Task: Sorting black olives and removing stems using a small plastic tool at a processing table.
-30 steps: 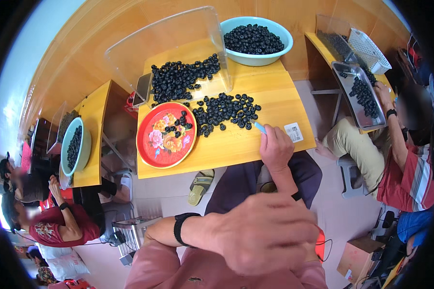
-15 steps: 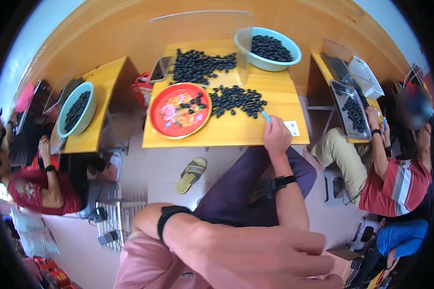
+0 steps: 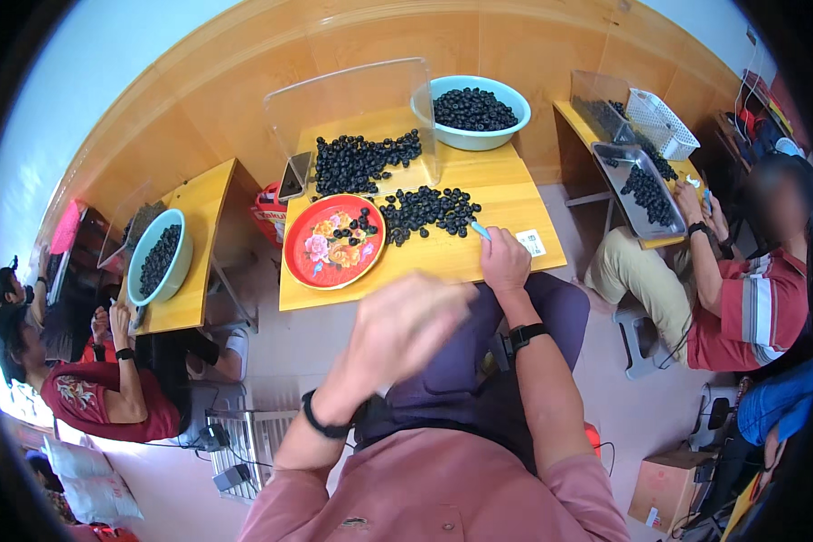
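The black pieces point(image 3: 422, 212) are small, rounded and glossy, some with a dimple or hole, and lie loose on a smooth yellow wooden table point(image 3: 513, 190), just right of a round red tray point(image 3: 299, 237) with a painted floral base and a pale rim. More pieces lie scattered in the tray; a denser heap point(image 3: 357, 163) sits at the clear plastic panel point(image 3: 361, 104), and another fills the round pale-blue basin point(image 3: 479, 143) at the back. Through my head view I see the right hand point(image 3: 506, 260) closed, fingers wrapped around a slim blue tool point(image 3: 481, 231), whose exposed end points to the right end of the loose pieces, near them. The left hand point(image 3: 406, 321) is blurred above the lap, in front of the tray; its fingers look loosely bent, but I cannot tell whether they pinch anything. I read a bare strip of wood between the loose pieces and the table's front edge, reaching right to a white label point(image 3: 531, 242) near the corner. The tray lies close to the front edge. Open floor point(image 3: 596, 339) separates this table from the neighbouring ones.
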`<state>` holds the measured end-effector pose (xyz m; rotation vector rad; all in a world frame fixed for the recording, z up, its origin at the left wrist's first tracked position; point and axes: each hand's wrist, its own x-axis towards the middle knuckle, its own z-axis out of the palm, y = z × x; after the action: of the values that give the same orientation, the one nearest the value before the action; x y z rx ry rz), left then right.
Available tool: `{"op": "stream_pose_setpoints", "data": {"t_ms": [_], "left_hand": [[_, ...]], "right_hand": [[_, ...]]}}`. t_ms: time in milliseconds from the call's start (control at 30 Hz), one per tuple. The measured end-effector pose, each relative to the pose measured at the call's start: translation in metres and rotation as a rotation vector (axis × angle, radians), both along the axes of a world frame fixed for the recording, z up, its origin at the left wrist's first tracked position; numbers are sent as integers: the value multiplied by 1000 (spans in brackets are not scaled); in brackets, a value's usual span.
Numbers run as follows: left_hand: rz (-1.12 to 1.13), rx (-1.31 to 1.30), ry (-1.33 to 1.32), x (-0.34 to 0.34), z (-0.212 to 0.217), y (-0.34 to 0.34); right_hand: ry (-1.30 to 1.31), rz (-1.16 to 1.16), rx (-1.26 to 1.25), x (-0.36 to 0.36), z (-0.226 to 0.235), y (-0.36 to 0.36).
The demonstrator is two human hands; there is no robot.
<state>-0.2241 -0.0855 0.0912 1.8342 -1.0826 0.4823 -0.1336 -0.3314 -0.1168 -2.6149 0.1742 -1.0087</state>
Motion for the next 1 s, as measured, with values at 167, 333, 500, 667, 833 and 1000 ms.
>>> {"op": "stream_pose_setpoints", "data": {"t_ms": [167, 333, 500, 667, 833, 1000], "left_hand": [[380, 139, 371, 114, -147, -16], [467, 262, 260, 153, -187, -31], [492, 301, 162, 158, -192, -41], [527, 286, 155, 151, -197, -44], [507, 330, 141, 149, -200, -44], [491, 318, 83, 154, -200, -43]], "right_hand": [[0, 14, 24, 2, -2, 0], [-58, 43, 30, 4, -4, 2], [-67, 54, 63, 2, -3, 0], [-77, 44, 48, 2, -3, 0], [-12, 122, 106, 0, 0, -3], [223, 200, 218, -2, 14, -21]]}}
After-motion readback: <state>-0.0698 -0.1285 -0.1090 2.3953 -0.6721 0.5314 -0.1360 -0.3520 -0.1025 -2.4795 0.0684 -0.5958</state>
